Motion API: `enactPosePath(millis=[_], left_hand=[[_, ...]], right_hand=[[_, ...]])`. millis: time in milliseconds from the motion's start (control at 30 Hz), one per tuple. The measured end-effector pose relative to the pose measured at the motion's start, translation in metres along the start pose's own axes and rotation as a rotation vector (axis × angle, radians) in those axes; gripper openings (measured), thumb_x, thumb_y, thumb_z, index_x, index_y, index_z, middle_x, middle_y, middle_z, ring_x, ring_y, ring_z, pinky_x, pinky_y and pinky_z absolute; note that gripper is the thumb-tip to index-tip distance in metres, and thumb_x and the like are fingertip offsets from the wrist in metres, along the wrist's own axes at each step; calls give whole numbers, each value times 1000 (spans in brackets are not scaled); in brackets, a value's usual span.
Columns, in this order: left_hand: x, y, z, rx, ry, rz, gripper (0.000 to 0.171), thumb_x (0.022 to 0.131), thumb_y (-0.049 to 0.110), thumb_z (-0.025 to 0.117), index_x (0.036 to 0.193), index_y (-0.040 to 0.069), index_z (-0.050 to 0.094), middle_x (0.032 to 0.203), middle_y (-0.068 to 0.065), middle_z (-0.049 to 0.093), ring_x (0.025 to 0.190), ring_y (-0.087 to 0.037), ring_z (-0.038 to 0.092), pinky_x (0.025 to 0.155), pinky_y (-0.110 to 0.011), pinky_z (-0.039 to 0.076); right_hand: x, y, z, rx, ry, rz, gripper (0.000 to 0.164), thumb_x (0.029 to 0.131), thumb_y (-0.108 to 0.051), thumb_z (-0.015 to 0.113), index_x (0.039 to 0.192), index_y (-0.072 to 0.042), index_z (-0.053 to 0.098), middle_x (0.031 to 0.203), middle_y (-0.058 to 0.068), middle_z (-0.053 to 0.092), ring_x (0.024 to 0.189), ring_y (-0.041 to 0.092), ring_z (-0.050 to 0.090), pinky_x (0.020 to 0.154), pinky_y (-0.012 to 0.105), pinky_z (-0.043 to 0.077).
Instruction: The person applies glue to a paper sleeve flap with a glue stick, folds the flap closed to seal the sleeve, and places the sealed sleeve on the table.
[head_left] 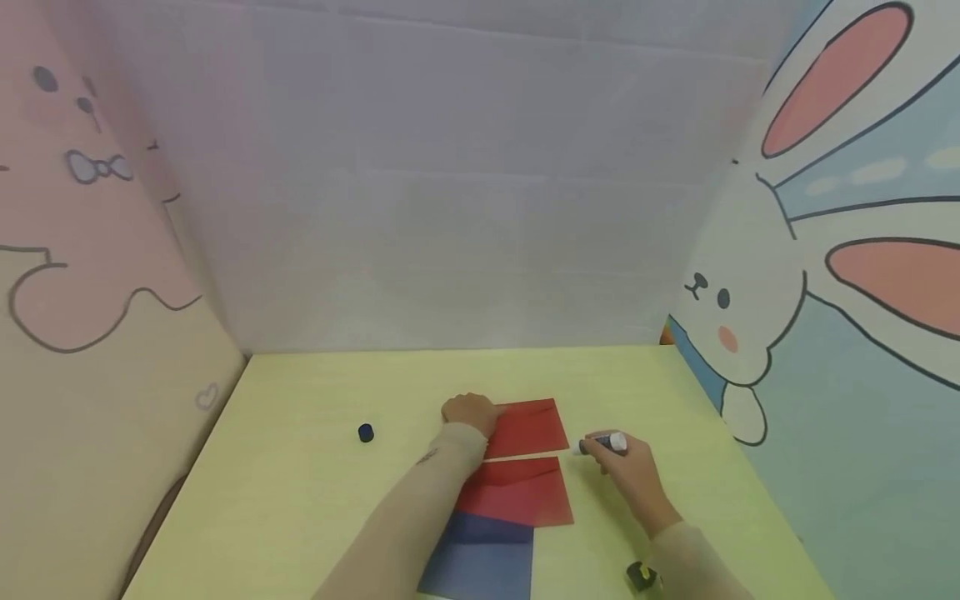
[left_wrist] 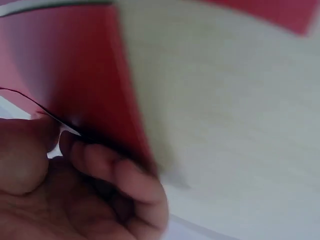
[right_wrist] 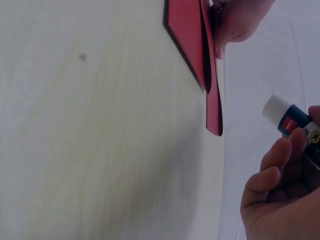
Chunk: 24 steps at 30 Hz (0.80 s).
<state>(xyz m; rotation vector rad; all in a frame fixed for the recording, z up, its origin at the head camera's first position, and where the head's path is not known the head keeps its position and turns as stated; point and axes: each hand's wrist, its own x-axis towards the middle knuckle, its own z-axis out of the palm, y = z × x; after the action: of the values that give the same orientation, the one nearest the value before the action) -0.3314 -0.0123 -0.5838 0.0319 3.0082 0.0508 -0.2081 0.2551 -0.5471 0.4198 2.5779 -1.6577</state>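
My left hand (head_left: 471,412) is at the left end of the far red envelope (head_left: 528,427). In the left wrist view, its thumb and curled fingers (left_wrist: 127,175) pinch the edge of a red envelope (left_wrist: 85,60) near the flap line. My right hand (head_left: 633,475) holds a glue stick (head_left: 606,443) just right of that envelope, above the table. The right wrist view shows the glue stick (right_wrist: 295,120) with a white end, a dark body and a red label. A second red envelope (head_left: 521,493) lies nearer, its left part hidden by my left forearm.
A blue envelope (head_left: 487,567) lies nearest me, overlapped by the nearer red one. A small dark cap (head_left: 365,432) stands on the left of the pale table (head_left: 285,483). Beside my right sleeve is a small dark item with yellow (head_left: 641,575). Walls border the table.
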Motion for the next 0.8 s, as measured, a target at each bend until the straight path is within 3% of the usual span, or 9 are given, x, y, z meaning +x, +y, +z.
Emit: enactPosePath(millis=[100,133,233,533,800], left_hand=[[2,-8,1,-58,-27,51,65,121,59,56,81,12,78,67,-2,65,63,-17,59,60,-35,56],[-2,-8,-5,-79,-51,64,58,121,50,62,85,9,80,71,-6,70,65,-19,66,64,-37,62],[-3,-11,-3,-102,-34,76,51,119,49,67,96,7,85,79,-9,79,73,-24,77,76,-43,72],[-2,-16,3,-126,23,71,54,116,54,69,96,8,87,79,-9,80,73,-25,78,76,-45,73],[-7,-30,-1,-141,42,100,49,120,44,67,95,5,86,85,-11,84,80,-26,83,74,-43,72]], right_hand=[[-4,3,0,-6,5,7,43,108,-35,88,133,-1,82,110,10,82,89,16,65,74,28,53],[-5,4,0,-8,7,11,42,108,-34,89,133,-1,82,110,10,82,89,16,66,74,28,53],[-7,4,2,-21,3,11,45,108,-37,88,135,-1,82,111,12,83,90,16,67,75,28,54],[-2,-6,7,-5,16,-33,41,107,-33,90,134,-2,84,106,12,86,86,14,73,76,26,58],[0,-22,14,23,-30,-76,42,110,-32,88,135,0,83,112,15,88,92,18,79,82,24,64]])
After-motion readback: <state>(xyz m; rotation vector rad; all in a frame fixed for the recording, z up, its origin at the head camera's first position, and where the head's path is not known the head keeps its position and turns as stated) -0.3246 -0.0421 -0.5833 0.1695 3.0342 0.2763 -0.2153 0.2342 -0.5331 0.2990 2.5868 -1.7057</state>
